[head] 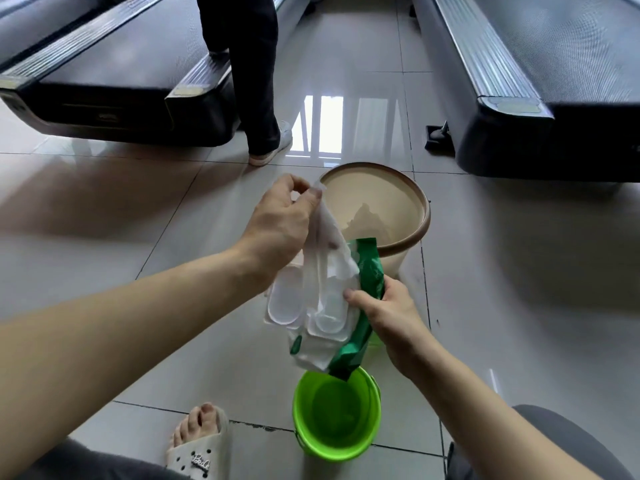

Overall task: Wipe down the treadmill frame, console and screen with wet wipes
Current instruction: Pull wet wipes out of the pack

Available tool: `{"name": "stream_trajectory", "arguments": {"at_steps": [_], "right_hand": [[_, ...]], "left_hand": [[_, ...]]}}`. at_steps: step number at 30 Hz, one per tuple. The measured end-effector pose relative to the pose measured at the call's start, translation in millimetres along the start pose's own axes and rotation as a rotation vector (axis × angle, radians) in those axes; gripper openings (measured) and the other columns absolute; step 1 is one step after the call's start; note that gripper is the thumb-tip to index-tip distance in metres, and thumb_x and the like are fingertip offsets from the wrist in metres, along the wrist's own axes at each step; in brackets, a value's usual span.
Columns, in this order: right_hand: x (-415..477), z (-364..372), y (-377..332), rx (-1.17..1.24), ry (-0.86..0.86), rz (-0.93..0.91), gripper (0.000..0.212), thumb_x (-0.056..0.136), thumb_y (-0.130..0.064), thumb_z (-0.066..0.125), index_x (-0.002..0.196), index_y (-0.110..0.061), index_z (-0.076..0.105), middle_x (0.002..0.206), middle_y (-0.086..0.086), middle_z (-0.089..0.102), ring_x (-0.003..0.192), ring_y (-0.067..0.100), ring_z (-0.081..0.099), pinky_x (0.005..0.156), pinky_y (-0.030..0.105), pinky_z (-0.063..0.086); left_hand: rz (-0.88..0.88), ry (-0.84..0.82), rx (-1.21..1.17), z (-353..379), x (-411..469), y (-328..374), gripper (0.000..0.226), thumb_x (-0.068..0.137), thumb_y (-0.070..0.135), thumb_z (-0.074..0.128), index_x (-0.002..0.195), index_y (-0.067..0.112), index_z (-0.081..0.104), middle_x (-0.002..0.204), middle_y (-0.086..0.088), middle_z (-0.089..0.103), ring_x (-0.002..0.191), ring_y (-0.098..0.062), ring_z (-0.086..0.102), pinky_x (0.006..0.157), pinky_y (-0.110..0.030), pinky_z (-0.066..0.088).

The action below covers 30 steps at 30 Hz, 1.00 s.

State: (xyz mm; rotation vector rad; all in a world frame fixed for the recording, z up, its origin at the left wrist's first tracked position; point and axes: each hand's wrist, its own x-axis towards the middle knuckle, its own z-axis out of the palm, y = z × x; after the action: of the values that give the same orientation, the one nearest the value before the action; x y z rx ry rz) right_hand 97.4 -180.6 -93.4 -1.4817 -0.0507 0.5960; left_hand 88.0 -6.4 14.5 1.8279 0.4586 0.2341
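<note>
Here, on the tiled floor (519,271) between the left treadmill (114,88) and the right treadmill (540,81), we hold a pack of wet wipes (349,327) in the open gap. Its long axis is near upright, with the lower end over a green bucket (337,445) and the top toward a beige bin (424,216). Our right hand (388,310) grips the pack; our left hand (280,216) pinches a wipe (329,244) stretched upward from it.

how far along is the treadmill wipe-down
Barely started. Done: no sign of wiping yet. In hand: the left hand pinches a wipe half out of the pack, which the right hand grips. Left: the treadmills ahead, frame, console and screen; console and screen are out of view.
</note>
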Motion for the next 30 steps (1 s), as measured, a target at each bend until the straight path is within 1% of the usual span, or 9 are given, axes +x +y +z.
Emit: {"name": "stream_trajectory", "arguments": {"at_steps": [2,4,6,8,10,14,18,23,30], "right_hand": [[3.9,-4.9,-4.6,0.077,0.047,0.068,0.016,0.094,-0.005,0.066,0.107,-0.010,0.073,0.101,0.009,0.078,0.098,0.031,0.074,0.083,0.038,0.061],[9.1,-9.2,-9.5,0.213,0.089,0.142,0.015,0.096,-0.007,0.064,0.109,-0.007,0.071,0.100,0.012,0.078,0.091,0.029,0.076,0.076,0.036,0.061],[13.0,-13.3,-14.2,0.363,0.130,0.211,0.018,0.097,-0.008,0.063,0.113,-0.003,0.069,0.099,0.015,0.078,0.084,0.029,0.076,0.071,0.036,0.062],[14.7,-16.9,-18.6,0.472,0.130,0.256,0.022,0.099,-0.010,0.060,0.119,-0.002,0.067,0.105,0.018,0.076,0.093,0.033,0.075,0.083,0.044,0.061],[12.0,-18.9,-24.3,0.555,0.076,0.286,0.027,0.102,-0.015,0.057,0.126,-0.004,0.064,0.113,0.019,0.075,0.105,0.036,0.072,0.099,0.052,0.055],[2.0,-19.8,-31.7,0.646,-0.185,0.250,0.043,0.099,-0.028,0.059,0.138,-0.010,0.059,0.131,0.019,0.067,0.123,0.038,0.064,0.112,0.059,0.041],[-2.7,-21.8,-31.5,0.579,-0.332,0.104,0.056,0.088,-0.002,0.065,0.142,-0.002,0.051,0.137,0.027,0.060,0.128,0.043,0.058,0.114,0.059,0.039],[-6.2,-30.3,-35.1,0.586,-0.473,0.066,0.056,0.092,0.000,0.059,0.146,-0.002,0.045,0.142,0.028,0.056,0.132,0.044,0.054,0.113,0.055,0.042],[-0.9,-24.2,-28.8,0.413,-0.130,0.065,0.045,0.083,0.004,0.071,0.126,0.000,0.060,0.118,0.023,0.071,0.102,0.036,0.072,0.081,0.041,0.061]], "left_hand": [[0.066,0.068,-0.012,-6.9,8.2,6.1,0.017,0.098,0.044,0.059,0.088,0.030,0.056,0.081,-0.004,0.060,0.076,-0.023,0.058,0.072,-0.042,0.049],[0.079,0.061,0.224,-16.6,12.9,9.2,0.019,0.101,0.043,0.059,0.097,0.025,0.055,0.081,0.003,0.057,0.075,-0.019,0.056,0.071,-0.036,0.045],[-0.061,-0.043,0.625,-24.0,9.6,8.9,0.037,0.095,0.058,0.062,0.103,0.021,0.056,0.087,0.005,0.057,0.081,-0.017,0.057,0.068,-0.034,0.043],[-0.301,-0.238,0.748,-26.2,4.4,2.8,0.065,0.076,0.079,0.067,0.093,0.016,0.061,0.085,0.004,0.062,0.077,-0.016,0.058,0.066,-0.030,0.042],[-0.432,-0.388,0.650,-25.9,0.9,-7.3,0.070,0.067,0.078,0.076,0.082,0.010,0.069,0.070,0.001,0.058,0.062,-0.016,0.051,0.058,-0.027,0.038],[-0.492,-0.330,0.343,-19.4,-0.3,-18.4,0.037,0.082,0.039,0.084,0.083,0.004,0.074,0.058,-0.001,0.051,0.044,-0.014,0.039,0.047,-0.024,0.031],[-0.502,-0.331,0.267,-18.5,-3.1,-19.4,0.027,0.083,0.022,0.085,0.086,-0.002,0.074,0.061,-0.006,0.055,0.053,-0.017,0.042,0.053,-0.027,0.031],[-0.481,-0.347,0.264,-16.8,-5.3,-22.8,0.026,0.084,0.020,0.083,0.089,-0.004,0.074,0.063,-0.008,0.055,0.056,-0.018,0.042,0.055,-0.029,0.031],[-0.346,-0.451,0.376,-12.0,-10.2,-24.0,0.039,0.073,0.041,0.087,0.066,0.011,0.063,0.059,-0.004,0.054,0.054,-0.018,0.045,0.052,-0.025,0.033]]}}
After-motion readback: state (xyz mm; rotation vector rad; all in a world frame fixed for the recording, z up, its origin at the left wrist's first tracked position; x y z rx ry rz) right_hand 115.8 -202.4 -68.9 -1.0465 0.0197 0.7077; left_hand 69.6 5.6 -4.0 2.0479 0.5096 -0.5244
